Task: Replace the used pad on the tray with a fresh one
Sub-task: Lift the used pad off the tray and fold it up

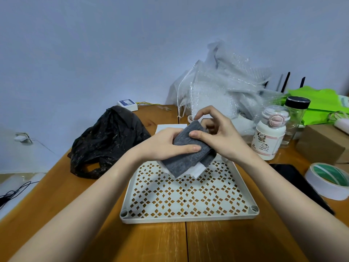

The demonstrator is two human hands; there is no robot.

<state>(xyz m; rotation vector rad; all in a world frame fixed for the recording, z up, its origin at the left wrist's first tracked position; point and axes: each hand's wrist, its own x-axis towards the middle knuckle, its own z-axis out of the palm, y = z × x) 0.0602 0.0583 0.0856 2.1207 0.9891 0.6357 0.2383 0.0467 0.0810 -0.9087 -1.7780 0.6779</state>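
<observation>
A folded grey felt pad [188,157] with a white layer showing under its lower edge is held above the far end of the white lattice tray [188,216]. My left hand [168,144] grips the pad from the left, thumb across its top. My right hand [217,133] pinches the pad's upper right part, fingers curled over its far edge. The tray lies flat on the wooden table with nothing lying on its grid. A white flat sheet [166,129] lies on the table just beyond my hands, partly hidden by them.
A crumpled black plastic bag [105,142] lies left of the tray. Bubble wrap [226,91] is piled at the back. A white bottle [268,137], a glass jar [294,114], a tape roll [328,180], a dark phone [294,178] and a cardboard box [321,144] crowd the right side.
</observation>
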